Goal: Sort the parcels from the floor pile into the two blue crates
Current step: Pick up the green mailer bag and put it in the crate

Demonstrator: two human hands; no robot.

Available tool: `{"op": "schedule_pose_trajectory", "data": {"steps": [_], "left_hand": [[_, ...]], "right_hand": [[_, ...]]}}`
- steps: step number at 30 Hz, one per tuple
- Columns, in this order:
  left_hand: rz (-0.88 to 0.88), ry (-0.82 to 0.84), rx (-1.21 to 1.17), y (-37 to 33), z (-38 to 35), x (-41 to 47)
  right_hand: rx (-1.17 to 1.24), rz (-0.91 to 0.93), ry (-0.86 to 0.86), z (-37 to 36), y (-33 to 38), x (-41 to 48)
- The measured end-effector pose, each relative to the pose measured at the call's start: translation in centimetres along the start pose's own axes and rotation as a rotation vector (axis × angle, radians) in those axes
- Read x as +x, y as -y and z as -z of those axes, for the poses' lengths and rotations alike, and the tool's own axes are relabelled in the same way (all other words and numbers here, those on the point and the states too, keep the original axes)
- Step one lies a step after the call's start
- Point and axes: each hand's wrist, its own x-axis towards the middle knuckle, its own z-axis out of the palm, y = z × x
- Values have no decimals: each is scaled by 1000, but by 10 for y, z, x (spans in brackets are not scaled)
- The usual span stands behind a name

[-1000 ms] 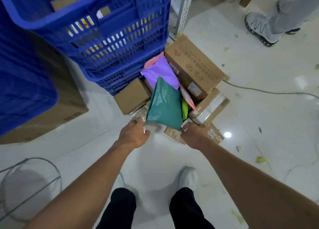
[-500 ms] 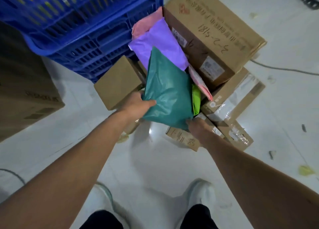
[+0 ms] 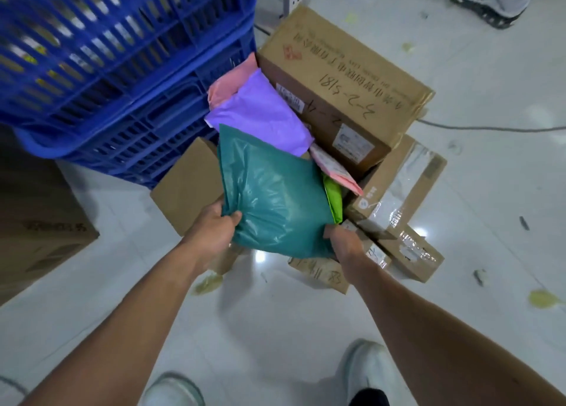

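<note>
At the near corners of the teal poly mailer (image 3: pixel 275 197), the left hand (image 3: pixel 214 231) and right hand (image 3: pixel 344 243) each grip it, fingers curled round. Just behind the mailer lies a purple mailer (image 3: pixel 260 118); behind it to the left stand the stacked blue crates (image 3: pixel 122 69).

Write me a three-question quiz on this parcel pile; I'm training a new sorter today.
1. True or false: the left hand and the right hand both have a grip on the teal poly mailer.
2. Which parcel does the teal poly mailer's top edge overlap? A) purple poly mailer B) black poly mailer C) white envelope
3. What colour is the thin mailer peeking out at the teal poly mailer's right edge?
Key: 1 true; 2 A; 3 lime green.
</note>
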Motion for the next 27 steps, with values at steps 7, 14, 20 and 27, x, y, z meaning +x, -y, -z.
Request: {"op": "schedule_pose_trajectory", "data": {"steps": [7,14,20,27], "left_hand": [[37,-13,-86,-26,30,-73],[90,-44,-224,-67,63,-202],[126,-66,-378,-132,105,-345],[68,-143,-574,-175,158,-496]], "right_hand": [[90,-1,-7,22,9,-75],[72,96,14,72,39,-203],[85,156,190,128,91,-350],[-33,274,394,158,145,-509]]}}
